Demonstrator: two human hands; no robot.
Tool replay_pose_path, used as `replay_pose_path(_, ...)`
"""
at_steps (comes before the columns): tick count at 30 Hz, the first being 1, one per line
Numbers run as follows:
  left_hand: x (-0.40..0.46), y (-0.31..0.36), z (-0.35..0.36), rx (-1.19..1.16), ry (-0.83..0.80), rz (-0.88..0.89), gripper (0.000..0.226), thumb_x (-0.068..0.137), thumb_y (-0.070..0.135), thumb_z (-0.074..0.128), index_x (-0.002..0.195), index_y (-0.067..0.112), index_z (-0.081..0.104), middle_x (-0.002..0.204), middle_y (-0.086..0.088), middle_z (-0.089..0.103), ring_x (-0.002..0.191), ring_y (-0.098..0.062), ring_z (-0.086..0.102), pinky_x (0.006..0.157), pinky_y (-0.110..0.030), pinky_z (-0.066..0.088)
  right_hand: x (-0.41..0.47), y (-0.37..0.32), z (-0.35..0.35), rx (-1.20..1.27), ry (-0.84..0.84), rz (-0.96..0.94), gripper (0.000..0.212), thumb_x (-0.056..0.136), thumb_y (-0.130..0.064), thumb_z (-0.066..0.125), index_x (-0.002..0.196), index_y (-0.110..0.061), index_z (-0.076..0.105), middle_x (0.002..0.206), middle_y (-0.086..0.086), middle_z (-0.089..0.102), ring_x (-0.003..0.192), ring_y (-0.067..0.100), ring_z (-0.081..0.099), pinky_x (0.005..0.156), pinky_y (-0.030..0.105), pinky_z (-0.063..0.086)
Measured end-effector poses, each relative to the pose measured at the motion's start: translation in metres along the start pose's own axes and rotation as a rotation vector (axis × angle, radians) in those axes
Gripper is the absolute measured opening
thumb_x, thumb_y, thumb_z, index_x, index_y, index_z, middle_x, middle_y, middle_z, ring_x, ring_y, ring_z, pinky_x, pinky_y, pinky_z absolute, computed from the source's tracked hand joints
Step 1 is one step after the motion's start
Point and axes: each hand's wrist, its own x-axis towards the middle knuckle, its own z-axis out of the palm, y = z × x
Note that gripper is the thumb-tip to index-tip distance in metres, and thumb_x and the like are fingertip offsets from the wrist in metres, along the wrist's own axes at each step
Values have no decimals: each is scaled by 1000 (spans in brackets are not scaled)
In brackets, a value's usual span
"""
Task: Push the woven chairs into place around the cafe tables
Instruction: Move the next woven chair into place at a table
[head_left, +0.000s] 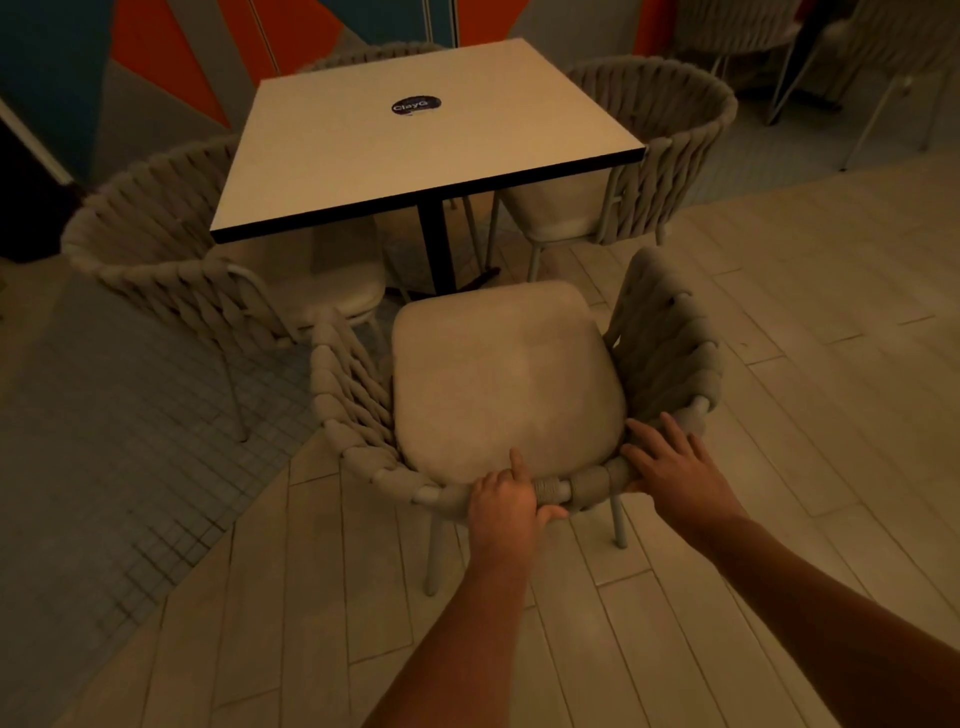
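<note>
Both hands on the back rail of the woven chair (506, 384), which stands just short of the white table (415, 150): left hand (503, 506) clenched round the rail, right hand (670, 467) flat-fingered against it. Seat isn't under yet, so a straight shove tableward looks next.

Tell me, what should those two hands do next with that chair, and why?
Probably push the near woven chair straight forward toward the square table. The left hand grips its back rail and the right hand rests there, yet its seat cushion sits wholly clear of the tabletop, unlike the side chairs.
</note>
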Motion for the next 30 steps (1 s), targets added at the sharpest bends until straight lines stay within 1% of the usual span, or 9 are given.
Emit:
replay_pose_path(4, 7, 7, -2, 6, -15, -15, 95, 85, 60, 51, 149, 5, 9, 131, -12, 54, 123, -24, 46, 104, -34, 31, 7, 8, -3, 13, -12, -13, 48, 98, -29, 40, 144, -28, 28, 160, -3, 5, 147, 34, -3, 119, 49, 13)
replay_pose_path(9, 15, 14, -3, 19, -20, -29, 94, 85, 59, 51, 149, 4, 10, 131, -12, 54, 122, -25, 47, 103, -33, 31, 15, 15, -6, 7, -17, -22, 47, 99, -33, 38, 145, -27, 26, 160, -4, 4, 147, 32, -2, 119, 48, 12)
replay_pose_path(16, 24, 22, -2, 24, -38, -51, 93, 86, 58, 51, 149, 4, 8, 133, -12, 52, 125, -25, 44, 106, -33, 29, 21, 25, -10, 18, -25, -40, 49, 99, -34, 37, 146, -27, 25, 160, -4, 3, 147, 31, -4, 119, 47, 11)
replay_pose_path(18, 25, 23, -2, 30, -37, -51, 92, 87, 58, 50, 149, 4, 9, 134, -12, 52, 125, -25, 44, 106, -34, 29, 23, 27, -9, 31, -25, -47, 49, 99, -33, 37, 146, -27, 25, 160, -3, 5, 147, 31, -3, 119, 48, 10)
replay_pose_path(23, 25, 22, 1, 41, -27, -32, 91, 86, 60, 49, 149, 6, 11, 133, -11, 52, 125, -24, 44, 105, -32, 29, 25, 32, -7, 47, -48, -53, 52, 99, -39, 37, 148, -28, 22, 159, -5, 13, 147, 31, -2, 119, 48, 9)
replay_pose_path(27, 26, 20, 1, 52, -32, -34, 93, 84, 62, 49, 150, 9, 10, 132, -9, 53, 123, -23, 46, 103, -32, 32, 26, 34, -9, 47, -78, -87, 57, 98, -44, 38, 148, -27, 19, 159, -6, 13, 148, 30, -1, 118, 49, 9)
replay_pose_path(30, 25, 22, 0, 74, -34, -18, 97, 82, 64, 50, 150, 9, 9, 132, -9, 53, 123, -23, 46, 103, -32, 32, 23, 41, -12, 108, -50, -119, 62, 96, -52, 36, 149, -32, 12, 159, -10, 11, 148, 24, 0, 116, 57, 7)
